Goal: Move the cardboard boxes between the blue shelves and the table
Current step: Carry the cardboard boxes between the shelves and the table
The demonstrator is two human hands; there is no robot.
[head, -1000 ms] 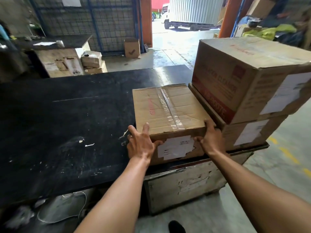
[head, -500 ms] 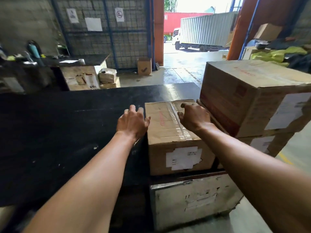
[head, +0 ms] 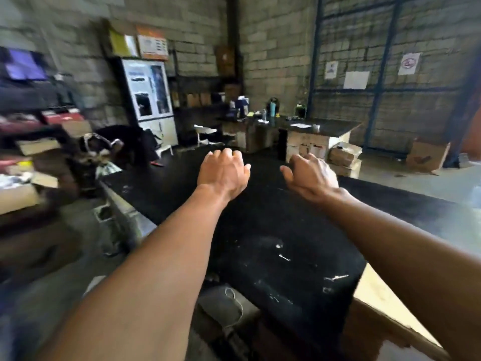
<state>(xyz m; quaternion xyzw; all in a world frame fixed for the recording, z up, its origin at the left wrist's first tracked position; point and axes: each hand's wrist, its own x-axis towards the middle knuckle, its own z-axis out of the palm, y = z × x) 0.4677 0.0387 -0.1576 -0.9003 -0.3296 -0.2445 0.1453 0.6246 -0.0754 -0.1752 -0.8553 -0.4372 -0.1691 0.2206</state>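
Both my arms reach out over the black table [head: 273, 230]. My left hand [head: 222, 173] hangs in the air above it with loosely curled fingers and holds nothing. My right hand [head: 311, 174] is beside it, fingers relaxed, also empty. Only the top edge of a cardboard box [head: 385, 303] shows at the lower right, behind my right forearm. The picture is blurred from head motion.
A second black-topped bench [head: 322, 126] with bottles and papers stands at the back. Cardboard boxes [head: 343, 157] lie on the floor by it, another box [head: 426, 156] at the blue wire fence [head: 380, 74]. Cluttered shelves [head: 31, 152] fill the left side.
My view has swung left, away from the stacked boxes. Both hands have let go of the small taped box and now hover empty over the bare table.
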